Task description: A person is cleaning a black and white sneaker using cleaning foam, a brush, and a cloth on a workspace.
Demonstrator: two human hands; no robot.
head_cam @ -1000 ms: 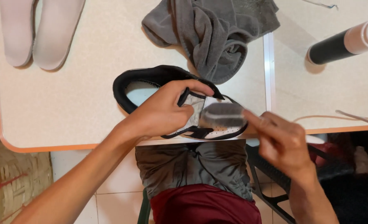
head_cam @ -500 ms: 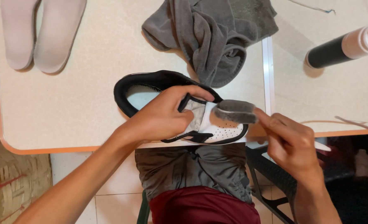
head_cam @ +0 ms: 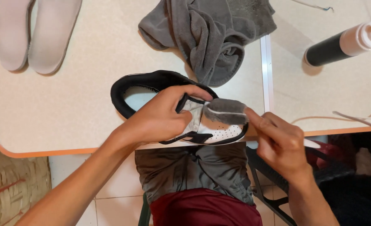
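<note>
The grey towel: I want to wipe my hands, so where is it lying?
In the head view the grey towel lies crumpled at the table's far edge, just beyond the shoe.

One head-worn camera looks steeply down, close over the counter near edge and the person's lap.

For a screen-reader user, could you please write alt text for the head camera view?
Seen from above, the left hand holds a black-and-white sneaker at the table edge while the right hand presses a grey brush against its toe. A crumpled grey towel, two pale insoles and a black-and-white bottle lie beyond.
</note>
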